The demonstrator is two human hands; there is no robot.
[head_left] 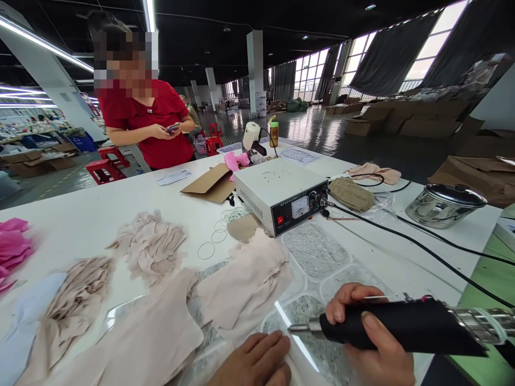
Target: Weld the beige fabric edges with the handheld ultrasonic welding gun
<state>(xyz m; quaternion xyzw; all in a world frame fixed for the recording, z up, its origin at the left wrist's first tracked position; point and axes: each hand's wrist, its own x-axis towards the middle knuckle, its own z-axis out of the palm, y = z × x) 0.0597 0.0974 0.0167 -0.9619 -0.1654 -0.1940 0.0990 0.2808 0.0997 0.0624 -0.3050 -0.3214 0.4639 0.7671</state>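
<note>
My right hand [374, 343] is wrapped round the black grip of a handpiece [402, 324]. Its tapered metal tip [300, 327] points left, close to the fingers of my left hand [257, 362]. That left hand lies palm down at the bottom edge with its fingers stretched out. Under and around both hands is a grey patterned sheet [316, 252], glossy on top. Beige fabric pieces [245, 284] are spread just beyond my left hand, and a larger beige piece [156, 327] lies to its left. Whether the tip touches the sheet I cannot tell.
A white control box [277, 182] with a meter stands mid-table, cables running right. Elastic rings [219, 235], cardboard [209, 182], a steel pot [446, 206], a bottle [274, 133] and pink fabric [14, 249] lie around. Across the table, a person in red [145, 126] holds a phone.
</note>
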